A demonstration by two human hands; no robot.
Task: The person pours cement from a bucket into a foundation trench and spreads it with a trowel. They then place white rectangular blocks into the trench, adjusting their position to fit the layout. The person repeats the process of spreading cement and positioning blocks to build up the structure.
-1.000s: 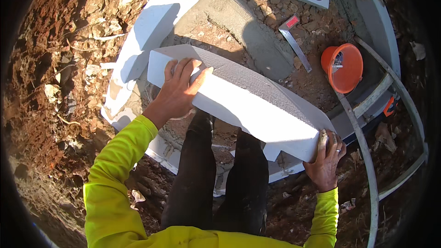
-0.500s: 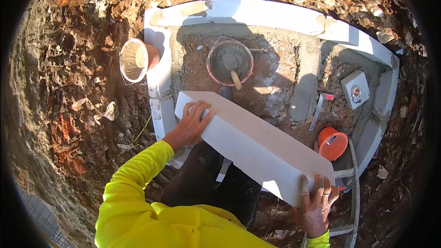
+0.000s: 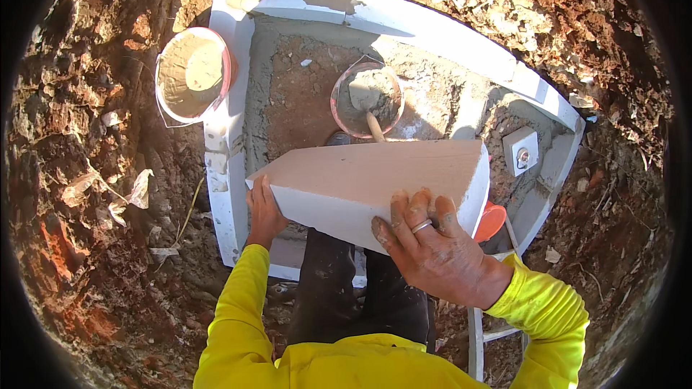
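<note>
A long, pale aerated concrete block (image 3: pixel 375 173) is held up in front of my legs by both hands. My left hand (image 3: pixel 265 210) grips its left end, with some fingers hidden behind the corner. Near the right end, my right hand (image 3: pixel 443 252) presses on the near upper edge, mortar-smeared fingers bent over the top face and a ring on one. Beyond the block stands a bucket (image 3: pixel 336 119) of wet mortar. A trowel (image 3: pixel 375 127) rests in it, its wooden handle pointing toward me.
A low wall (image 3: pixel 447 36) of white blocks encloses the dirt. Another mortar bucket (image 3: pixel 223 65) is at the left wall. To the right are a white square piece (image 3: pixel 515 150) with a metal fitting, a partly hidden orange bucket (image 3: pixel 490 222) and a ladder (image 3: pixel 476 346).
The block has turned: its right end swung away from me and its left end came nearer. My right hand moved up and left; the red-ended tool on the dirt is now hidden.
</note>
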